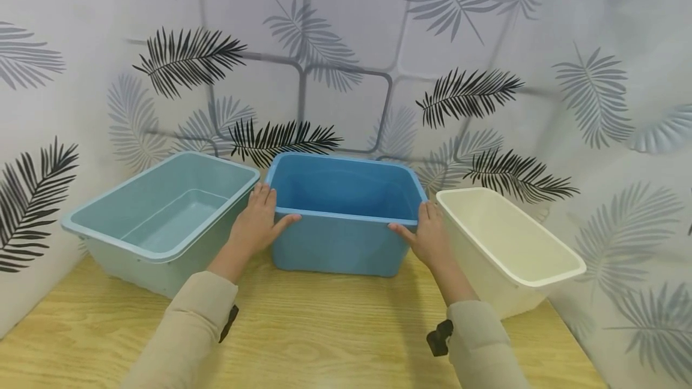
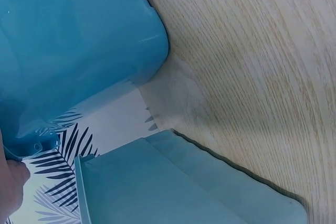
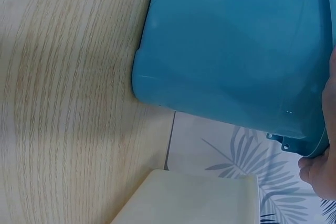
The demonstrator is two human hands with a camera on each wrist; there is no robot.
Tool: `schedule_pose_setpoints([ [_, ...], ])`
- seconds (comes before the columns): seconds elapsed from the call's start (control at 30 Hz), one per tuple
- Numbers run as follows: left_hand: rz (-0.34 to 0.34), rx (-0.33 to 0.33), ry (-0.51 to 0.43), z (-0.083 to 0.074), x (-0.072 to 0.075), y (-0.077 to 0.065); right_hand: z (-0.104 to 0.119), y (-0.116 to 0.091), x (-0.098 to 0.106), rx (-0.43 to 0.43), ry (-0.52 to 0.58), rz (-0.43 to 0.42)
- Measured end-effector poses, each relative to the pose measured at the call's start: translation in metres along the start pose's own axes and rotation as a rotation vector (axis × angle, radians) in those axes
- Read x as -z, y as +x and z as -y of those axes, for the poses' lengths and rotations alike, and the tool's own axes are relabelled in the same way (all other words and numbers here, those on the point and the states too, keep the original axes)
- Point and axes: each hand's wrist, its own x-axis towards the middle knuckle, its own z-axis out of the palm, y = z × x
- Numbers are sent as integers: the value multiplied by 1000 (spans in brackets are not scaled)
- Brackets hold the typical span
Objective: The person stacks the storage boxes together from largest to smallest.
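A deep blue plastic bin (image 1: 337, 248) stands upright at the middle of the table, open side up, with nothing visible inside. My left hand (image 1: 256, 222) grips its rim at the near left corner, thumb along the front and fingers over the left side. At the near right corner my right hand (image 1: 429, 235) holds the rim the same way. In the right wrist view, curled fingers (image 3: 314, 176) reach under the rim beside a small holed tab. The left wrist view catches only a bit of the left hand (image 2: 13, 184) at the rim.
A grey-green bin (image 1: 124, 260) stands close on the left, angled toward the middle. On the right is a cream bin (image 1: 486, 269), also angled. All rest on a wood-grain table (image 1: 324, 329), backed by a wall (image 1: 351, 29) with a leaf pattern.
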Motion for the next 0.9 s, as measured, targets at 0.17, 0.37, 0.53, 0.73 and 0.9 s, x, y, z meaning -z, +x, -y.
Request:
schedule_pose_setpoints([
  [0.17, -8, -3, 4, -1, 0, -2, 1, -2, 0, 2, -7, -14],
  [0.37, -13, 1, 7, -1, 0, -3, 2, -4, 0, 10, -6, -38],
  [0.53, -13, 2, 5, -2, 1, -4, 2, -5, 0, 12, -7, -50],
  [0.73, -22, -4, -2, 0, 1, -6, 2, -7, 0, -1, -17, -42],
  [0.9, -25, -10, 6, 1, 0, -7, 4, -9, 1, 0, -27, -33],
])
